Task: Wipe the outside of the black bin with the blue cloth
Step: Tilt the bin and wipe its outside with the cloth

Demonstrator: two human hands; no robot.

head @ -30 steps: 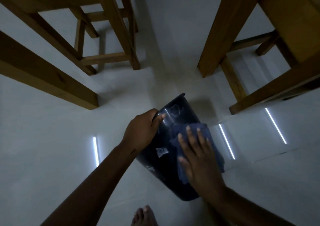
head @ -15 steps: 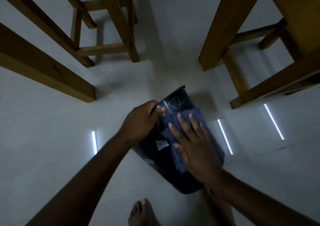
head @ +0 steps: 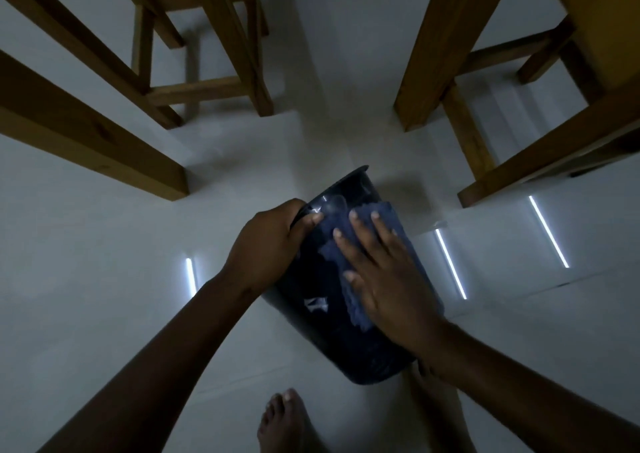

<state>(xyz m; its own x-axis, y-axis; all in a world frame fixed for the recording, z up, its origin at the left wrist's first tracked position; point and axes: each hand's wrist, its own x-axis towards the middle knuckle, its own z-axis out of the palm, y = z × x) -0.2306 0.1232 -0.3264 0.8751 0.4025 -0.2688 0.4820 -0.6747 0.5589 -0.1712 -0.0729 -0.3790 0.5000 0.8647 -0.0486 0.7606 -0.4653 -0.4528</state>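
We see the black bin (head: 332, 331) tilted on the pale floor (head: 104, 279), its open mouth turned away from us. Our left hand (head: 266, 248) makes a closed grip on the rim of the bin, with the thumb on the outside wall. Our right hand (head: 384, 272) lies flat with spread fingers; it does not grasp, it only presses the blue cloth (head: 341, 244) against the outside wall, just to the right of the left grip. The cloth reaches up close to the rim. Beyond both hands stand wooden furniture legs (head: 239, 47) on the left and more wooden legs (head: 436, 47) on the right, apart from the bin. Bright light strips (head: 450, 262) are reflected on the floor to the right of the right hand. Below the hands one bare foot (head: 287, 421) is near the bottom of the bin.
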